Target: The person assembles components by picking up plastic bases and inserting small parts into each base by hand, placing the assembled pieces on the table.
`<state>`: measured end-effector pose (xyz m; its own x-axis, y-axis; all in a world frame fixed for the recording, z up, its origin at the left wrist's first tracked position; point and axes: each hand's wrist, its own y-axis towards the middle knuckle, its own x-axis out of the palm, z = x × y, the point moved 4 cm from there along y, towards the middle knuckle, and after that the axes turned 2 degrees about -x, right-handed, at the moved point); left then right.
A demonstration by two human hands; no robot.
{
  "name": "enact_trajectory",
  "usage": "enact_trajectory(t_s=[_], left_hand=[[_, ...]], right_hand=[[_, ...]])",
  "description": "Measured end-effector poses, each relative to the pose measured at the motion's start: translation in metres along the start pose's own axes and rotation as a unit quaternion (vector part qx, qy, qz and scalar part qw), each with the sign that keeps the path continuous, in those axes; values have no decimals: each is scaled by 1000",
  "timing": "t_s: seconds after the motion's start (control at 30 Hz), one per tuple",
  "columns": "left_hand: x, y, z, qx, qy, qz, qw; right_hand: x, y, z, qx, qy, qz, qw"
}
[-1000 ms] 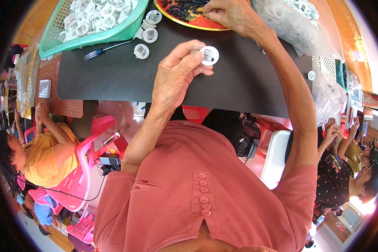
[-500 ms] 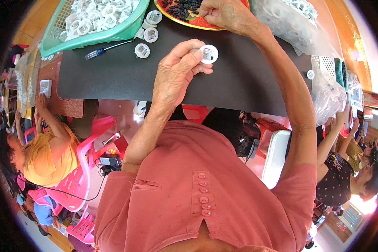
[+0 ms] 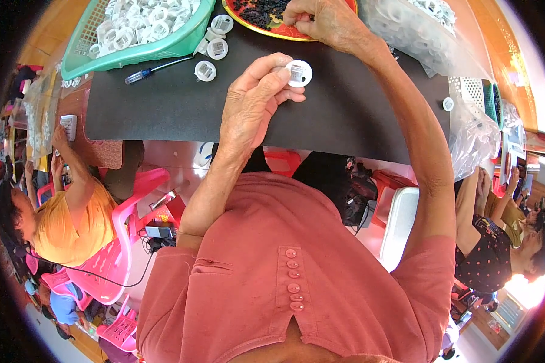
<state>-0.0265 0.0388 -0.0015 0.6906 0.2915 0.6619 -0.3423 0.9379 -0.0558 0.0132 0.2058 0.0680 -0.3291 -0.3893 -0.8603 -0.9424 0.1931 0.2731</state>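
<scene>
Pinched between thumb and fingers, a round white plastic part [image 3: 300, 74] with a dark spot on its face is in my left hand [image 3: 257, 91], above the dark tabletop [image 3: 181, 112]. My right hand [image 3: 330, 25] reaches over a red and yellow tray [image 3: 287, 30] that bears many small black pieces [image 3: 261, 12]. Its fingers are bent and pressed together at the tray's edge; what they hold, if anything, is too small to see. Several similar round white parts [image 3: 205, 71] lie on the table left of my left hand.
A green basket [image 3: 136, 60] full of white parts stands at the back left, with a blue-handled screwdriver [image 3: 140, 75] before it. At the right is a clear plastic bag [image 3: 418, 36] of white parts. One small white disc [image 3: 447, 104] lies near the right edge. Other people sit on both sides.
My right hand has shifted slightly left over the tray. My left hand, still holding the white part, has moved a little up and left.
</scene>
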Motion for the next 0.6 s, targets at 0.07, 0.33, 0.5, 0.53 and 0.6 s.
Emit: enact_trajectory(t_s=[0.07, 0.33, 0.5, 0.53, 0.6], left_hand=[[1, 0, 0, 0, -1, -3, 1000], [-3, 2, -1, 0, -35, 15, 999], [-3, 1, -1, 6, -27, 10, 1000], [-4, 1, 0, 12, -25, 8, 1000], [-3, 1, -1, 15, -25, 1, 1000]], right_hand=[[0, -2, 2, -22, 17, 28, 999], [-7, -23, -2, 106, 115, 73, 985], [-8, -55, -29, 148, 324, 154, 922], [-7, -59, -31, 148, 338, 167, 914], [0, -68, -28, 133, 353, 177, 909]])
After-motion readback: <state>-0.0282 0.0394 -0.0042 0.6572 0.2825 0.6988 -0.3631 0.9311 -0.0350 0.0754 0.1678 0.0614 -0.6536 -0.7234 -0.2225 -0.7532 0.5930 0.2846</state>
